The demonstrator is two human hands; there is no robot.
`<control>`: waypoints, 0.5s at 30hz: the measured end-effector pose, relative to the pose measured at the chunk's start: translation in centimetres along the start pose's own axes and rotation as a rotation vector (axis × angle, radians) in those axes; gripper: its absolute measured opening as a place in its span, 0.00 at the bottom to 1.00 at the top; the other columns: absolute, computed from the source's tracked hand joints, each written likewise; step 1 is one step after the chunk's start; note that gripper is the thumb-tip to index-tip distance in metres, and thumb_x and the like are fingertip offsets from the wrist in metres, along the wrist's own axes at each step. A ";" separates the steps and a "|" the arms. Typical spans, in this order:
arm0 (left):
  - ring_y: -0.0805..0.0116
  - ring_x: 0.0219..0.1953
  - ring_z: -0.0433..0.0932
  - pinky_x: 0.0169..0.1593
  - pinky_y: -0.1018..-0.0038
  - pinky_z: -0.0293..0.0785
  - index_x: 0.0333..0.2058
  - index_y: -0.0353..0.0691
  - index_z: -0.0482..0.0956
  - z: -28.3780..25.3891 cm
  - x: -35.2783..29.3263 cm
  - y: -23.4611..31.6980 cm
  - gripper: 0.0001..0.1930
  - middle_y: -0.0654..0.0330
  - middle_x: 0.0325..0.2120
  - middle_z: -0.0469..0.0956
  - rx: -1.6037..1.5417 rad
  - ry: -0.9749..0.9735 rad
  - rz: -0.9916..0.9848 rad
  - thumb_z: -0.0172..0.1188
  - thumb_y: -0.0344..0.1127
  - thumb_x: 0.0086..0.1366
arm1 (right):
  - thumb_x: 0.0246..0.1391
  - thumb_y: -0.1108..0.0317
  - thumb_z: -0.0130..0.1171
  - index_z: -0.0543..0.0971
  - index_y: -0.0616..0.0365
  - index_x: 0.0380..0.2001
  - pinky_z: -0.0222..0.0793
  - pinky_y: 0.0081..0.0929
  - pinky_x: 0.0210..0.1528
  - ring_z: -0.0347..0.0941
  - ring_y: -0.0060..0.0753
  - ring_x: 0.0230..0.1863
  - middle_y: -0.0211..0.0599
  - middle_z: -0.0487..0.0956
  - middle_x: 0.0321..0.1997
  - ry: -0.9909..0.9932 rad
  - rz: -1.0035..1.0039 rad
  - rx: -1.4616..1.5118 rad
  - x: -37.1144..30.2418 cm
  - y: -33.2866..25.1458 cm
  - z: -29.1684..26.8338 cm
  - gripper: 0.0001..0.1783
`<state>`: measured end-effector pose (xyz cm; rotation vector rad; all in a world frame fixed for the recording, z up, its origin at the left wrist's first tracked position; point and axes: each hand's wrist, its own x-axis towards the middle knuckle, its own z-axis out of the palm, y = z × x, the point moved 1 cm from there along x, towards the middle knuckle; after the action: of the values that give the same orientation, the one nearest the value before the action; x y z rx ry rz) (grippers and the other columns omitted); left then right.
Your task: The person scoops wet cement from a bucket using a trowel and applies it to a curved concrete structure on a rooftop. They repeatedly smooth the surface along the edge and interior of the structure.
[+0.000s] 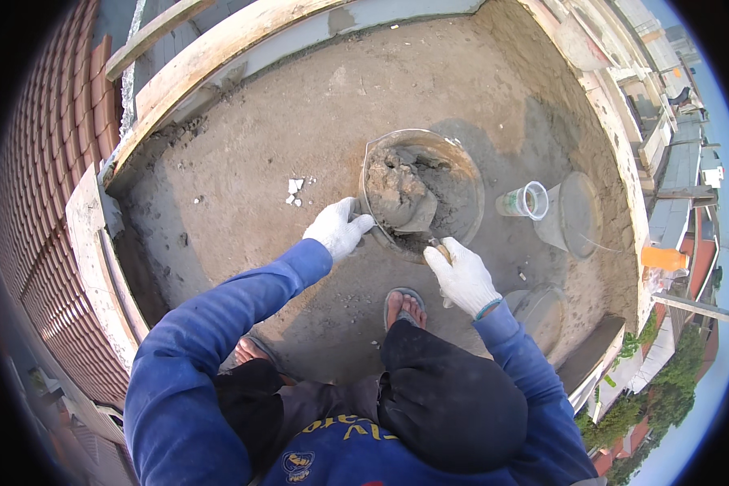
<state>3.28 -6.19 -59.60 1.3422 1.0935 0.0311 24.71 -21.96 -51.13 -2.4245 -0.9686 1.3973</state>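
A round bucket (pixel 479 190) of wet grey mortar (pixel 397 190) stands on the rough cement floor in front of me. My left hand (pixel 338 229), in a white knit glove, grips the near left part of its rim. In a matching glove, my right hand (pixel 466 279) is closed round the handle of a trowel (pixel 439 245) at the bucket's near right side. The trowel's blade appears to lie in the mortar, partly covered by it. A thick heap of mortar rises in the left half of the bucket.
Right of the bucket lie a clear plastic cup (pixel 533 201) and a grey bucket-like container (pixel 579 215). White chips (pixel 294 190) are scattered to the left. Board-topped low walls (pixel 616 154) enclose the floor. An orange bottle (pixel 664 258) is at the right edge; roof tiles (pixel 61 178) slope beyond the left wall.
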 end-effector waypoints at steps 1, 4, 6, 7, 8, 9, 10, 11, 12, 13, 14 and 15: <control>0.69 0.39 0.88 0.41 0.70 0.88 0.59 0.31 0.79 0.2 0.2 -0.5 0.21 0.55 0.44 0.88 0.024 0.012 0.017 0.63 0.41 0.78 | 0.73 0.42 0.59 0.80 0.59 0.50 0.81 0.55 0.44 0.88 0.65 0.42 0.58 0.87 0.37 -0.001 -0.006 0.018 0.0 0.5 -0.1 0.27; 0.67 0.42 0.89 0.45 0.68 0.89 0.63 0.32 0.78 0.8 0.1 0.2 0.22 0.53 0.49 0.87 0.091 0.024 0.025 0.62 0.39 0.78 | 0.74 0.42 0.59 0.80 0.58 0.55 0.82 0.55 0.46 0.88 0.65 0.43 0.59 0.88 0.39 0.101 -0.156 -0.036 1.0 2.8 0.7 0.27; 0.64 0.48 0.88 0.50 0.66 0.89 0.66 0.31 0.76 0.9 0.3 0.7 0.23 0.51 0.54 0.86 -0.016 0.034 0.022 0.61 0.35 0.78 | 0.74 0.43 0.59 0.80 0.57 0.58 0.82 0.55 0.47 0.87 0.66 0.44 0.60 0.88 0.41 0.161 -0.179 -0.085 0.9 3.0 0.8 0.28; 0.62 0.51 0.88 0.53 0.64 0.89 0.67 0.31 0.74 0.6 0.9 0.6 0.23 0.49 0.56 0.85 -0.145 0.043 0.025 0.60 0.34 0.78 | 0.74 0.43 0.58 0.80 0.57 0.60 0.82 0.55 0.48 0.87 0.66 0.44 0.61 0.88 0.41 0.186 -0.197 -0.105 0.8 2.8 1.0 0.28; 0.60 0.54 0.87 0.55 0.63 0.88 0.69 0.30 0.73 0.4 1.3 0.5 0.24 0.48 0.59 0.84 -0.272 0.050 0.030 0.59 0.32 0.78 | 0.74 0.43 0.58 0.79 0.57 0.61 0.83 0.55 0.47 0.88 0.65 0.43 0.61 0.88 0.42 0.195 -0.229 -0.134 1.0 2.9 1.3 0.29; 0.59 0.56 0.86 0.57 0.62 0.88 0.70 0.29 0.72 0.4 1.3 0.9 0.24 0.47 0.60 0.82 -0.346 0.038 0.022 0.58 0.30 0.78 | 0.74 0.43 0.58 0.79 0.57 0.63 0.83 0.54 0.47 0.88 0.64 0.42 0.61 0.88 0.42 0.221 -0.252 -0.163 1.3 3.3 1.3 0.30; 0.58 0.58 0.85 0.59 0.61 0.88 0.70 0.28 0.71 0.5 1.1 1.2 0.25 0.46 0.62 0.81 -0.419 0.024 0.014 0.58 0.29 0.79 | 0.74 0.43 0.58 0.78 0.56 0.64 0.83 0.54 0.47 0.88 0.64 0.40 0.61 0.88 0.43 0.247 -0.273 -0.191 1.5 3.6 1.2 0.30; 0.57 0.60 0.84 0.60 0.60 0.87 0.71 0.28 0.70 0.8 0.9 1.6 0.25 0.45 0.63 0.80 -0.490 0.008 0.005 0.57 0.27 0.79 | 0.74 0.44 0.59 0.78 0.57 0.66 0.83 0.51 0.44 0.88 0.60 0.37 0.60 0.89 0.43 0.206 -0.244 -0.127 1.3 4.0 0.9 0.31; 0.58 0.58 0.86 0.61 0.61 0.87 0.70 0.26 0.70 1.0 0.5 1.7 0.24 0.46 0.61 0.82 -0.520 0.022 0.025 0.57 0.28 0.79 | 0.74 0.45 0.59 0.77 0.58 0.67 0.84 0.49 0.41 0.89 0.57 0.35 0.59 0.89 0.42 0.153 -0.225 -0.062 1.0 3.8 0.7 0.32; 0.59 0.56 0.86 0.61 0.62 0.87 0.70 0.26 0.71 1.9 0.2 2.4 0.24 0.47 0.59 0.83 -0.491 0.004 0.055 0.58 0.28 0.79 | 0.74 0.45 0.59 0.76 0.59 0.69 0.84 0.47 0.39 0.89 0.54 0.32 0.58 0.89 0.42 0.114 -0.183 -0.009 0.4 4.4 0.0 0.33; 0.59 0.55 0.87 0.61 0.63 0.87 0.69 0.26 0.72 2.6 -0.3 3.2 0.24 0.48 0.58 0.84 -0.462 -0.014 0.085 0.58 0.28 0.79 | 0.74 0.47 0.60 0.76 0.59 0.70 0.83 0.44 0.36 0.88 0.49 0.29 0.56 0.89 0.41 0.099 -0.169 0.047 0.1 5.0 -0.4 0.33; 0.60 0.54 0.87 0.61 0.63 0.87 0.69 0.26 0.72 3.5 -0.9 3.6 0.23 0.48 0.56 0.84 -0.438 -0.026 0.106 0.59 0.29 0.79 | 0.74 0.48 0.60 0.75 0.60 0.72 0.83 0.41 0.33 0.87 0.45 0.26 0.54 0.89 0.40 0.073 -0.154 0.101 -0.2 5.8 -0.7 0.34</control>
<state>7.06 -8.26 -56.84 0.9995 0.9265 0.3133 27.74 -26.44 -53.23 -2.2591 -1.0172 1.2658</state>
